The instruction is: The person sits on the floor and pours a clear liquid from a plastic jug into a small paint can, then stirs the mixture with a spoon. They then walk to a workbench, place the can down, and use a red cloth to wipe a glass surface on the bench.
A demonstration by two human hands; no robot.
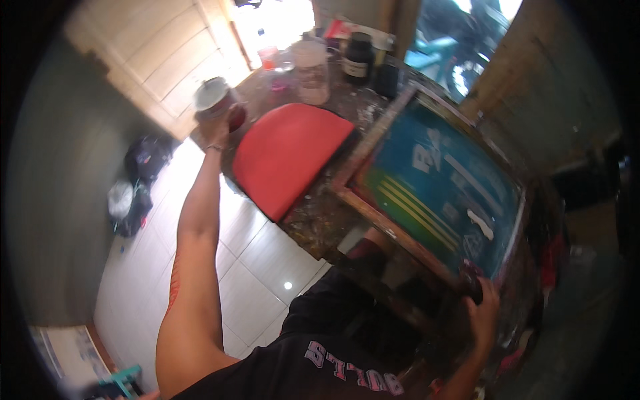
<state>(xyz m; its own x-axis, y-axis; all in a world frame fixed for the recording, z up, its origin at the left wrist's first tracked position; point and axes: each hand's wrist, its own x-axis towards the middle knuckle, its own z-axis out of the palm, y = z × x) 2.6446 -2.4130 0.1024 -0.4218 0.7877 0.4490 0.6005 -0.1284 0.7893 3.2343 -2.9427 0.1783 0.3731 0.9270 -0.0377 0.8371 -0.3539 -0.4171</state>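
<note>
My left hand (215, 128) is stretched far out at the table's left edge, closed round a tub (212, 95) with a pale top and a reddish side. Low at the right, my right hand (487, 305) grips a dark, rounded tool (471, 285) at the near corner of a screen-printing frame (393, 235). What kind of tool it is I cannot make out. Blue-green mesh (407, 170) with pale stencil shapes and yellow stripes fills the wooden frame. A white blob of ink (481, 225) lies on it. Left of the frame rests a flat red panel (287, 157), rounded on its far side.
Behind the panel stand a cloudy plastic jar (311, 70), a black jar (359, 59) and a small clear bottle (279, 77). The worn table (320, 223) is stained. Dark plastic bags (141, 193) sit on the tiled floor (250, 280) by the left wall.
</note>
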